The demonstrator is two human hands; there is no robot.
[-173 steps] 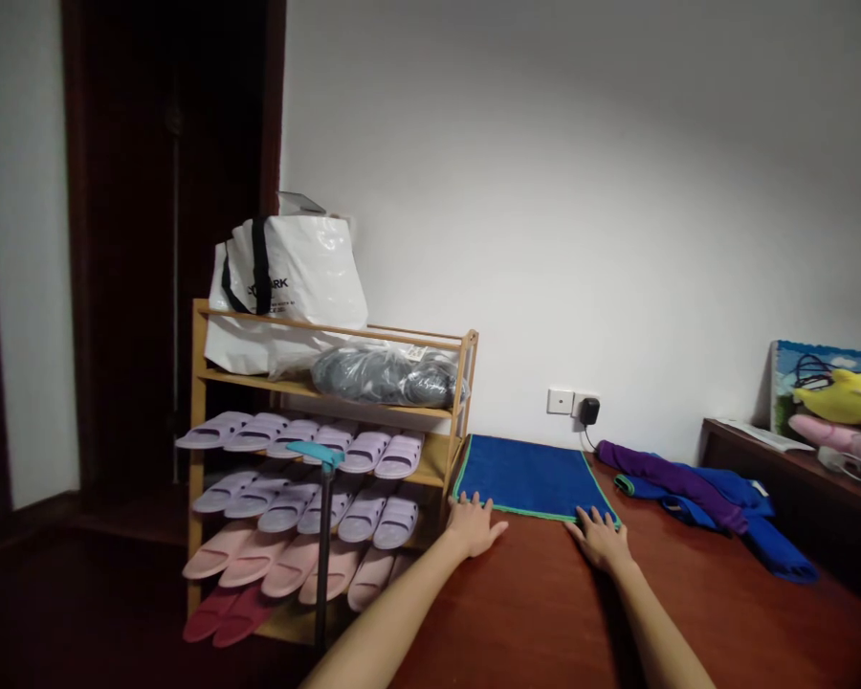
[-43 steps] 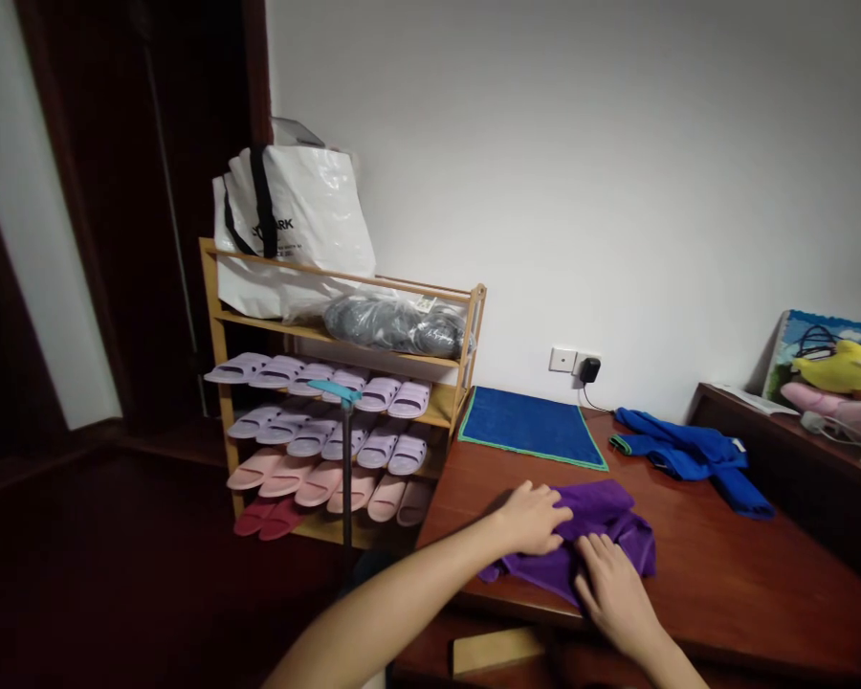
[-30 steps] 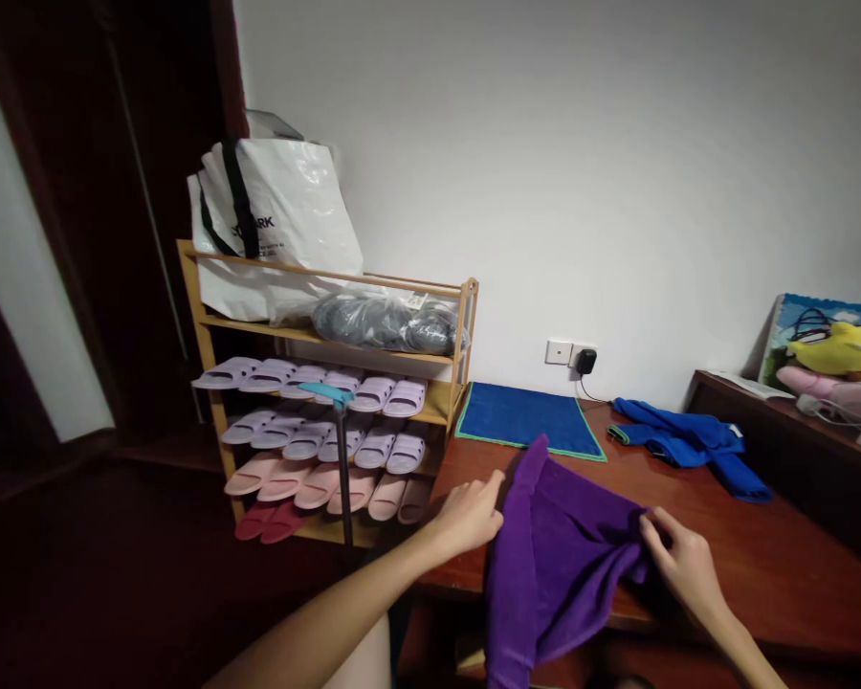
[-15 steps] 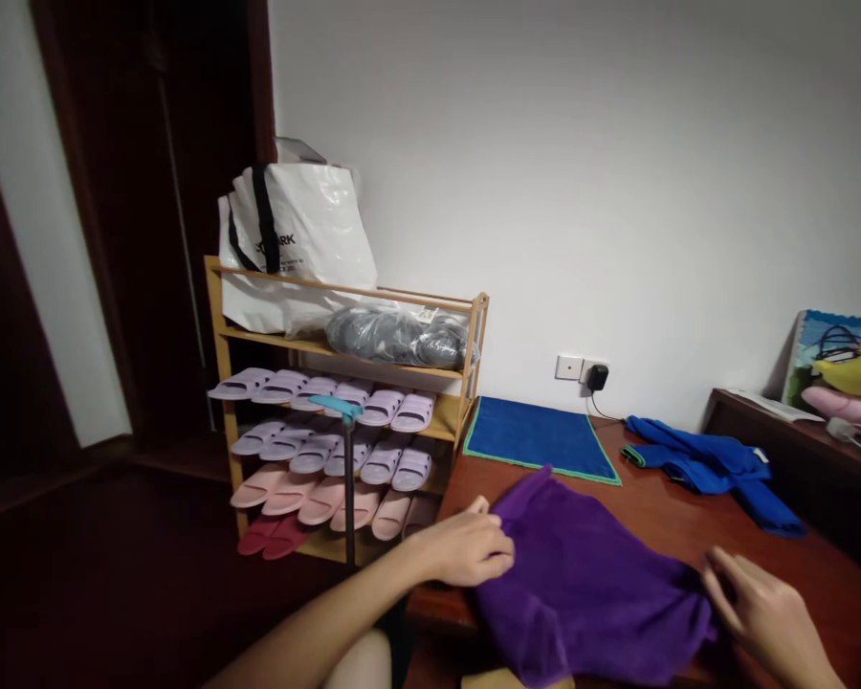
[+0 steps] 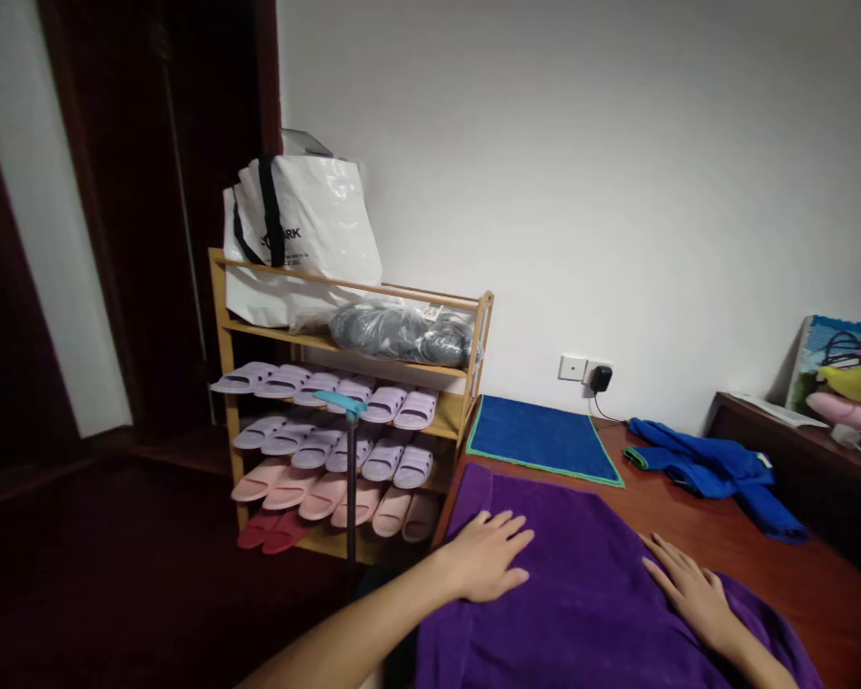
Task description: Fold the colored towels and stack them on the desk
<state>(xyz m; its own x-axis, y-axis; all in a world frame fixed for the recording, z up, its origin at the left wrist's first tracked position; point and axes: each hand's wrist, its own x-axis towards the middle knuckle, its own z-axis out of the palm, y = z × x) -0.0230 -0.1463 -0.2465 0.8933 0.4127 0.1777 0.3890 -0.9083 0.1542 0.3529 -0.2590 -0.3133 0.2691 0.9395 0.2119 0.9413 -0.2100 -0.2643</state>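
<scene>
While the purple cloth point(image 5: 581, 598) lay beneath both palms at lower centre of the frame, the left hand point(image 5: 489, 557) and right hand point(image 5: 689, 588) rested flat, gripping nothing; its cropped long axis was unclear.

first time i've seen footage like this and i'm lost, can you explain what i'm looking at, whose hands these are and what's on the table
There is no machine here: the two bare hands belong to the person wearing the camera. Every picture comes from that one head-worn camera, looking forward and down.

The left hand and right hand lie open on a purple cloth. Neither visibly grips it. The cloth is spread over the near part of a reddish-brown table and runs out of the picture at the bottom.

Further back, by the wall, lies a flat blue cloth with green edging. To its right is some bunched blue fabric.

Left of the table stands a wooden rack with rows of slippers.
</scene>
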